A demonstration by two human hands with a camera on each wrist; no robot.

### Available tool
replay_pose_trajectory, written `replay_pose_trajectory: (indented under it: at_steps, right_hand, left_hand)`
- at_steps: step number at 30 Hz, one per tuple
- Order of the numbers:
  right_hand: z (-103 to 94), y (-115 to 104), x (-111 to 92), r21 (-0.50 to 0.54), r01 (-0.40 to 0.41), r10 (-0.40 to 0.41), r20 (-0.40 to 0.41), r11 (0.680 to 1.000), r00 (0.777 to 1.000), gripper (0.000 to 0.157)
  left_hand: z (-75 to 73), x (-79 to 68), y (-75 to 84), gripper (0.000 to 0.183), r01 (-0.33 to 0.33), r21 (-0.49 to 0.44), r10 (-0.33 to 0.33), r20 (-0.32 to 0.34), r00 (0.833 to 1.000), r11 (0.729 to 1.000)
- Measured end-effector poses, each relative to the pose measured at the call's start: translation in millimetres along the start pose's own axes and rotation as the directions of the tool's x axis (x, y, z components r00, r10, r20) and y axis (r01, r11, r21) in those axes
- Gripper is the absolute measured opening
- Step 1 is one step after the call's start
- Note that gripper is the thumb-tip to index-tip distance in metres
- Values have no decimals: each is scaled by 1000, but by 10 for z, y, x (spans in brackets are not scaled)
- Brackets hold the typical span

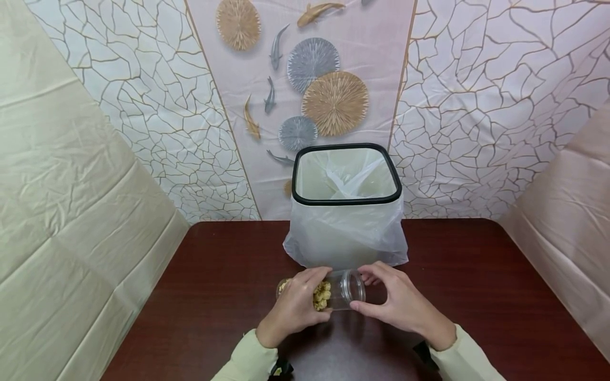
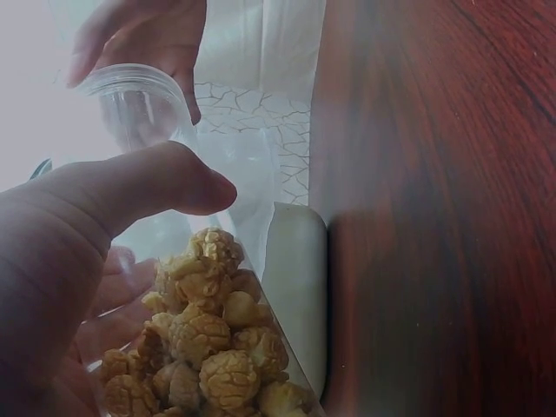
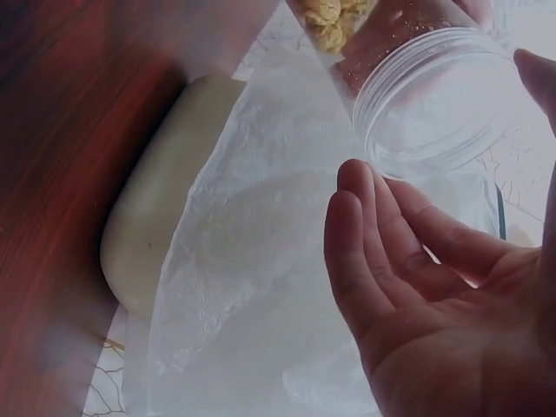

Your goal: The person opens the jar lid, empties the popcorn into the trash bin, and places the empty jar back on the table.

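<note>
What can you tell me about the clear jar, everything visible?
The jar is see-through, of plastic or glass by its look, with a ridged, uncovered round mouth. Yellow-brown popcorn sits toward its base end. It is tilted, in front of the lined bin, its body gripped by the left hand, its mouth facing the right hand; contact there is unclear.

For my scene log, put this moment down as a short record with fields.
Jar: clear, held on its side, mouth uncovered
Contents: popcorn, gathered toward the closed end
Left hand: grips the jar's body
Right hand: at the jar's open end, contact unclear
Bin: beyond the jar, black-rimmed, lined with a translucent bag
Table: dark reddish-brown
</note>
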State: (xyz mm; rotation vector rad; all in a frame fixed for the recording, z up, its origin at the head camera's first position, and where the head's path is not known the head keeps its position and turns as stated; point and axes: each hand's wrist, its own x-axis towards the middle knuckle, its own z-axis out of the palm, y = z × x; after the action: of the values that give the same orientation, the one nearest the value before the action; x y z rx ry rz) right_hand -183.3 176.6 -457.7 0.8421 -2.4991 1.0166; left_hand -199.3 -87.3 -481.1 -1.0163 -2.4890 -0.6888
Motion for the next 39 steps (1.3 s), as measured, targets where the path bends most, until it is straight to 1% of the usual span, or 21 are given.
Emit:
replay_pose_trajectory:
  at_steps: [6, 9, 13, 15, 17, 19, 21, 25, 28, 32, 35, 39]
  right_hand:
    - [-35, 12, -6, 9, 34, -34, 19, 999, 999, 64]
    - [-59, 6, -3, 9, 83, -83, 18, 997, 996, 70]
    - [-113, -4, 9, -2, 165, -165, 14, 986, 986, 80]
    - [-152, -7, 13, -12, 188, -188, 8, 982, 982, 85]
    - [-190, -10, 13, -15, 191, -191, 0, 981, 982, 87]
    - [-215, -9, 10, -26, 168, -169, -9, 985, 986, 87]
    - [-219, -11, 5, -29, 125, -126, -8, 992, 992, 83]
    - [-162, -15, -2, -26, 31, -31, 17, 999, 999, 71]
    - [-94, -13, -6, -5, -9, 9, 38, 1000, 999, 60]
    - [-28, -9, -5, 17, -32, 32, 48, 999, 998, 52]
    - [-12, -7, -2, 16, -36, 36, 47, 999, 998, 52]
    - [-18, 0, 2, 7, -8, 8, 46, 1000, 999, 56]
  left_hand:
    - [-3, -2, 2, 83, -2, 14, 2, 12, 1000, 1000]
    - [-4, -1, 2, 83, 1, 14, -2, 15, 1000, 1000]
    - [-7, 0, 7, 83, 10, 9, -10, 20, 1000, 1000]
    - [-7, 1, 10, 83, 12, 8, -13, 23, 1000, 1000]
    - [-6, 2, 12, 83, 13, 10, -13, 25, 1000, 1000]
    - [-5, 1, 14, 83, 12, 13, -13, 27, 1000, 1000]
    - [-1, -1, 12, 83, 13, 17, -14, 27, 1000, 1000]
    - [6, -7, 11, 83, 16, 14, -16, 26, 1000, 1000]
    - [10, -9, 13, 83, 19, 8, -19, 27, 999, 1000]
    - [10, -8, 18, 83, 20, 6, -20, 29, 999, 1000]
    - [5, -8, 22, 83, 18, 8, -19, 32, 999, 1000]
    - [-2, -10, 23, 82, 19, 11, -20, 36, 999, 1000]
